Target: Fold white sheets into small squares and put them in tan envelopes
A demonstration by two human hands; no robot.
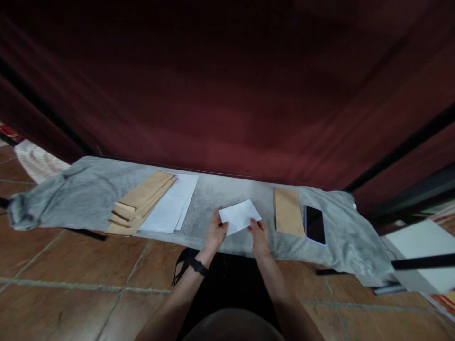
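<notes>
A folded sheet of white paper [240, 216] is held between my two hands, low over the grey cloth [227, 187]. My left hand [216, 231] grips its left edge, thumb on top. At the lower right corner, my right hand [259, 235] pinches the paper the same way. Left of my hands lie larger white sheets [167, 208], partly covered by a fanned stack of brown paper envelopes [142, 201]. To the right rests another brown envelope [288, 211], flat on the cloth.
A phone [315, 225] with a dark screen lies right of the single envelope. Behind the narrow cloth-covered surface hangs a dark red curtain [227, 118]. Black frame bars [401, 147] stand at both sides. A white board or box [423, 246] is at the far right, above the tiled floor [88, 284].
</notes>
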